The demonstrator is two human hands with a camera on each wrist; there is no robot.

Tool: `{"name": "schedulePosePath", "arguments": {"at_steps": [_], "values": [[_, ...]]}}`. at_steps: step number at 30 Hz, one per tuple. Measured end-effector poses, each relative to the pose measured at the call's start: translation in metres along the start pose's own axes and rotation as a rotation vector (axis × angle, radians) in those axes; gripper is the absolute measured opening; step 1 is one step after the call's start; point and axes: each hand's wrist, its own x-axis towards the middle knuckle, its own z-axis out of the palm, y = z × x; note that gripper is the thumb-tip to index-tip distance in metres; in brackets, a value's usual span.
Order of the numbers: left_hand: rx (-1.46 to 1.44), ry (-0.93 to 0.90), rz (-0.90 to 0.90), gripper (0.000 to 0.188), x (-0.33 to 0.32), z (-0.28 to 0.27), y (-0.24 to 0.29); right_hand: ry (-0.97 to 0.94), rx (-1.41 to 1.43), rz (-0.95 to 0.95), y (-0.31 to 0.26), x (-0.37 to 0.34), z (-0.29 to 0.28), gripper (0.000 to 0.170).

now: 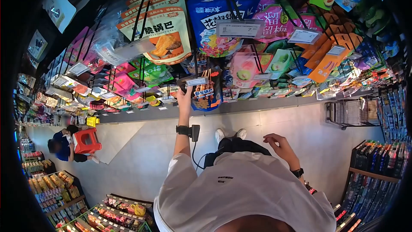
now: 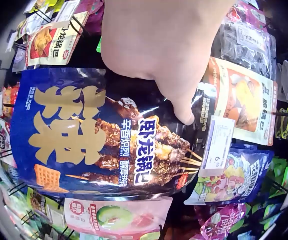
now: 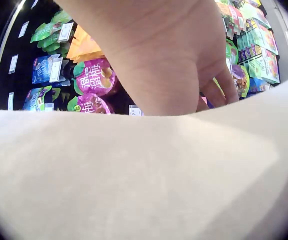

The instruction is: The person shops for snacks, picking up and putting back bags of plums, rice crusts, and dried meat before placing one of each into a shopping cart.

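In the head view the left hand point(image 1: 184, 96) is at a dark blue snack bag point(image 1: 206, 90) with skewers pictured on it, hanging on the rack. Up close in the left wrist view, the left hand point(image 2: 159, 45) lies over the top edge of the blue bag point(image 2: 84, 135), thumb extended on its front near a price tag point(image 2: 218, 145); its other fingers are hidden behind. The right hand point(image 1: 280, 146) hangs in the air in front of the shirt, fingers loosely bent, holding nothing. In the right wrist view the right hand point(image 3: 169, 55) shows above pale cloth.
Hooks of hanging bags surround the blue one, including a cream bag point(image 1: 165, 38) and a pink bag point(image 1: 244, 71). A shopping cart point(image 1: 354, 112) stands at right. At left a person point(image 1: 62, 146) is beside a red stool point(image 1: 87, 141). Low shelves point(image 1: 120, 210) stand behind.
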Motion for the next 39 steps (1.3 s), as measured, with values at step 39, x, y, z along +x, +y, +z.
{"name": "schedulePosePath", "arguments": {"at_steps": [39], "values": [[0.016, 0.270, 0.142, 0.055, 0.084, 0.008, -0.069, 0.205, 0.093, 0.125, 0.035, -0.082, -0.023, 0.020]]}}
